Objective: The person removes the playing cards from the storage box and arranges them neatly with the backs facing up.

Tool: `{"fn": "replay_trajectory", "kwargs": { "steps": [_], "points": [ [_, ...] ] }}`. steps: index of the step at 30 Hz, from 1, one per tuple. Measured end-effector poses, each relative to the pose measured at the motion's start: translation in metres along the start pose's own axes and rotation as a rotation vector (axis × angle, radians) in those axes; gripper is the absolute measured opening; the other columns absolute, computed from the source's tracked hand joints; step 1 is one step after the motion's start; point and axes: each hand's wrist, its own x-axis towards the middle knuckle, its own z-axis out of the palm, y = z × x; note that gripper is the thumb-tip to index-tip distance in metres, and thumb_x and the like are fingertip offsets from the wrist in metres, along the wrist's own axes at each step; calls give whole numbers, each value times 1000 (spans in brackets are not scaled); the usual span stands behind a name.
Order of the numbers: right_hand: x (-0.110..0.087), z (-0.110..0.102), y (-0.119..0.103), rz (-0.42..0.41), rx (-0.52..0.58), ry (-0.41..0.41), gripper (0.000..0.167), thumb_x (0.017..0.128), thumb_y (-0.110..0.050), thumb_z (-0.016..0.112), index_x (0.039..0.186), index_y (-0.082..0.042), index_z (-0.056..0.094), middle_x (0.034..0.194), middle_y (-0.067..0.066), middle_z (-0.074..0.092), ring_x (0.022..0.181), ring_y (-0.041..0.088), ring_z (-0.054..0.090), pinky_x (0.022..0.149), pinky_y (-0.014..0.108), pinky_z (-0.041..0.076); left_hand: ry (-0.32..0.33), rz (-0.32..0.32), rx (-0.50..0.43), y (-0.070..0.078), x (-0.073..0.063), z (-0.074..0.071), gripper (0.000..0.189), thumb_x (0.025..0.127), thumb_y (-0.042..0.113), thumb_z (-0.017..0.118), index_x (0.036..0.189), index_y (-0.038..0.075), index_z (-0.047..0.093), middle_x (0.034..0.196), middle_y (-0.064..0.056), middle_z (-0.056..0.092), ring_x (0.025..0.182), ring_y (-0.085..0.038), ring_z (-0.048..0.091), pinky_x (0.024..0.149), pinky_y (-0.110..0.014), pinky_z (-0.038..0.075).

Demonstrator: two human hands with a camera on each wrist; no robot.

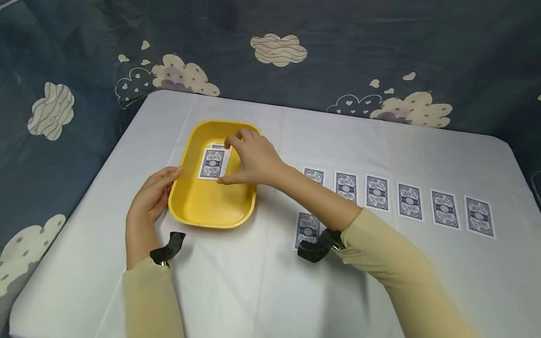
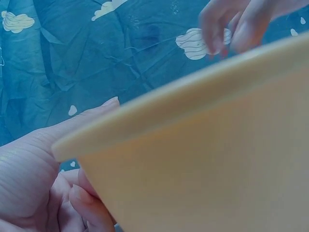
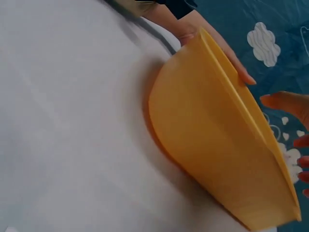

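Observation:
A yellow tray [image 1: 211, 206] stands on the left half of the table. My left hand [image 1: 154, 195] holds its left side, with the thumb over the rim and other fingers curled against the outer wall in the left wrist view. Inside the tray lie a few overlapping playing cards [image 1: 211, 164], blue patterned backs up. Above the cards is my right hand [image 1: 253, 159], thumb and fingers spread apart. In the right wrist view, no card shows between the right fingers [image 3: 285, 101]; in the head view, the fingertips overlap the cards' right edges.
Right of the tray, several face-down cards [image 1: 409, 202] form a row across the white-covered table [image 1: 262, 291]. Another card [image 1: 306, 227] lies nearer, partly under the right wrist's black strap [image 1: 314, 249]. A dark cloud-patterned cloth [image 1: 338, 51] hangs behind the table.

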Motion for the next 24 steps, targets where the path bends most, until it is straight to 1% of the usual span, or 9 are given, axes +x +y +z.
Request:
{"fn": "replay_trajectory", "kwargs": {
  "steps": [4, 9, 12, 15, 20, 24],
  "points": [
    [30, 19, -9, 28, -5, -76, 80, 61, -66, 72, 120, -16, 52, 111, 4, 45, 100, 20, 40, 84, 33, 39, 15, -5, 28, 0, 2, -2, 44, 82, 35, 69, 113, 10, 50, 97, 1, 61, 77, -9, 59, 69, -20, 53],
    [54, 40, -12, 107, -36, -183, 87, 59, -67, 73, 125, -15, 49, 114, 5, 44, 106, 21, 39, 87, 36, 39, 22, 3, 48, 0, 4, -4, 43, 82, 36, 69, 111, 10, 51, 98, 1, 60, 77, -8, 58, 70, -19, 52],
    [58, 48, -10, 146, -62, -231, 93, 58, -68, 72, 128, -14, 46, 118, 7, 42, 112, 23, 36, 92, 40, 36, 13, 13, 57, -1, 3, -2, 39, 83, 35, 68, 108, 10, 52, 94, 2, 61, 75, -8, 58, 67, -19, 52],
    [60, 52, -8, 167, -62, -236, 94, 59, -67, 73, 130, -12, 45, 119, 9, 41, 113, 24, 35, 93, 39, 33, 12, 26, 58, -1, 4, 0, 36, 83, 35, 67, 106, 10, 54, 91, 1, 61, 74, -9, 58, 66, -19, 51],
    [63, 55, -7, 170, -29, -223, 89, 58, -63, 76, 124, -11, 47, 112, 7, 41, 106, 23, 35, 86, 35, 31, 6, 40, 49, -1, 4, -1, 35, 84, 33, 67, 104, 9, 53, 88, 1, 62, 71, -9, 58, 63, -20, 52],
    [65, 58, -9, 156, -15, -220, 89, 55, -64, 78, 121, -12, 49, 108, 5, 40, 103, 22, 34, 83, 34, 29, 1, 45, 32, -2, 4, -5, 34, 85, 31, 66, 104, 7, 52, 86, 1, 63, 71, -9, 60, 62, -21, 52]
  ]
}}
